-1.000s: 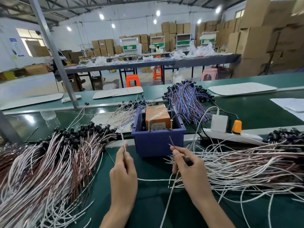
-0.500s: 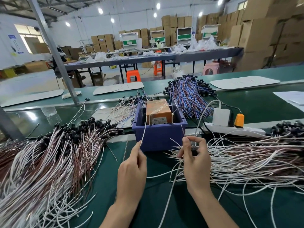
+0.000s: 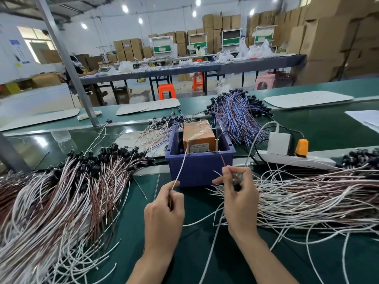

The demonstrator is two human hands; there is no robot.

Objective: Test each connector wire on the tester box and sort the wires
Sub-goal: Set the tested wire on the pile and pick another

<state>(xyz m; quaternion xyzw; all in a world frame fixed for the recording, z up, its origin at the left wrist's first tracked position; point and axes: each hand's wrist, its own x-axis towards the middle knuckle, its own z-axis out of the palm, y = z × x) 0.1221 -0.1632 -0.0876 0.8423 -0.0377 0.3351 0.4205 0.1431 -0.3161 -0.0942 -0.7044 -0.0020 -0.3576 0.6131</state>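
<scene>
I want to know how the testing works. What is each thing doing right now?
Left hand: pinches the white lead, tip at the left screw.
Right hand: pinches the red lead, tip short of the right screw.
Tester box: sits in the blue bin.
Power strip: white adapter and orange plug plugged in.

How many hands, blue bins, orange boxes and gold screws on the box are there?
Hands: 2, left hand, right hand
Blue bin: 1
Orange box: 1
Gold screws: 2
Total: 6
</scene>
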